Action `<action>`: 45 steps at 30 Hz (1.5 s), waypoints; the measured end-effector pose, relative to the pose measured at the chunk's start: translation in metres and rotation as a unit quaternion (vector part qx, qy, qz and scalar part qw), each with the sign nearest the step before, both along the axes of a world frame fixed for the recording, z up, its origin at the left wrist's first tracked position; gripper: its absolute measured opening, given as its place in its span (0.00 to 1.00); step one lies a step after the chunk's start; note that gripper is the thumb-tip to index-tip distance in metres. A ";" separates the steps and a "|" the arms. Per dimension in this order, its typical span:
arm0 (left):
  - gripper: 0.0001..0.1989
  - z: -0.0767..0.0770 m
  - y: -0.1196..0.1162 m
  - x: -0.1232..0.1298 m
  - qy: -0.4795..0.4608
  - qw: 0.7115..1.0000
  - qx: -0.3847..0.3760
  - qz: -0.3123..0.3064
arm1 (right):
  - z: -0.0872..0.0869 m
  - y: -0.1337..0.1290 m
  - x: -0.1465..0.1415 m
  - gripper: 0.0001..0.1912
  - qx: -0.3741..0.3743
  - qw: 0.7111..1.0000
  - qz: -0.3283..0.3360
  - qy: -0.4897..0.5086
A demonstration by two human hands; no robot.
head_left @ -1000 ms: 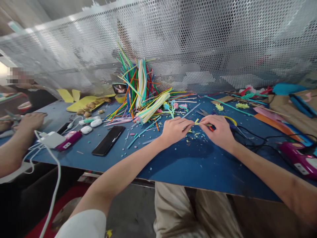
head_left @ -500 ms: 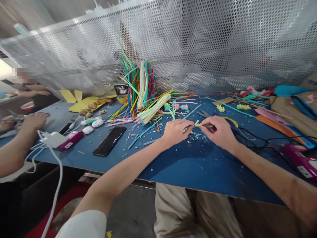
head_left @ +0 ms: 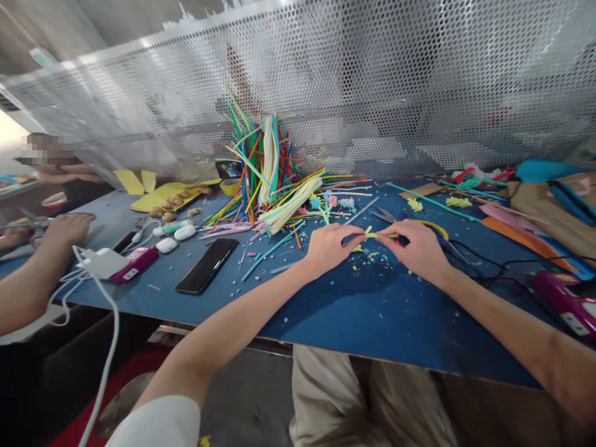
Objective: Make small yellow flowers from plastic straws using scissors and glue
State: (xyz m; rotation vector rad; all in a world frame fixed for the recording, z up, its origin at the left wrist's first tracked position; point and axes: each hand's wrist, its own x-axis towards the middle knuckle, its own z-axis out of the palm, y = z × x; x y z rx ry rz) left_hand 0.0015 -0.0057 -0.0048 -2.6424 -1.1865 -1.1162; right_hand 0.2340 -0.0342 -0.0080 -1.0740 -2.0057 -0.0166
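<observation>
Between my two hands is a short yellow pipe cleaner [head_left: 371, 234], with a small piece sticking up near its middle. My left hand [head_left: 331, 246] pinches its left end between thumb and fingertips. On the other end, my right hand [head_left: 412, 243] is closed in a pinch. Just behind my right hand lie pliers [head_left: 383, 215], their handles partly hidden by it. Tiny yellow and blue clippings [head_left: 367, 259] are scattered on the blue table [head_left: 363, 316] below my fingers. Small pipe-cleaner flowers [head_left: 332, 202] in pink and blue lie beyond my left hand.
A large bundle of coloured pipe cleaners [head_left: 269, 161] stands before the perforated metal screen [head_left: 372, 93]. To the left are a black phone [head_left: 207, 266], a white charger [head_left: 103, 263] with cables and a co-worker's arm [head_left: 41, 267]. Purple power strips [head_left: 135, 264] lie on both sides.
My fingers have shifted slightly on the yellow pipe cleaner, and my right fingers look straighter. The view has moved a little. Both hands keep their hold.
</observation>
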 end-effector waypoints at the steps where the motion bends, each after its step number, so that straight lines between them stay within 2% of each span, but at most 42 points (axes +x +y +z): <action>1: 0.12 0.000 0.001 0.000 0.001 1.000 -0.001 -0.006 | 0.000 0.000 0.000 0.08 -0.001 1.000 -0.001 0.000; 15: 0.13 -0.001 0.001 -0.002 -0.007 0.999 0.026 -0.033 | 0.002 -0.003 -0.003 0.10 -0.025 1.000 0.000 0.007; 21: 0.14 -0.005 0.006 -0.003 0.006 0.999 0.030 -0.026 | 0.001 -0.003 -0.001 0.11 -0.050 0.998 -0.028 0.008; 27: 0.14 -0.007 0.009 -0.004 -0.002 0.997 0.049 -0.061 | 0.000 -0.003 -0.001 0.09 -0.065 0.998 -0.021 0.015; 34: 0.13 -0.003 0.007 -0.004 0.004 0.994 0.068 -0.082 | 0.003 -0.005 -0.003 0.12 -0.071 0.997 -0.015 0.012; 45: 0.13 -0.004 0.008 -0.004 0.002 0.995 0.046 -0.084 | 0.002 -0.005 -0.002 0.12 -0.076 0.997 -0.010 0.006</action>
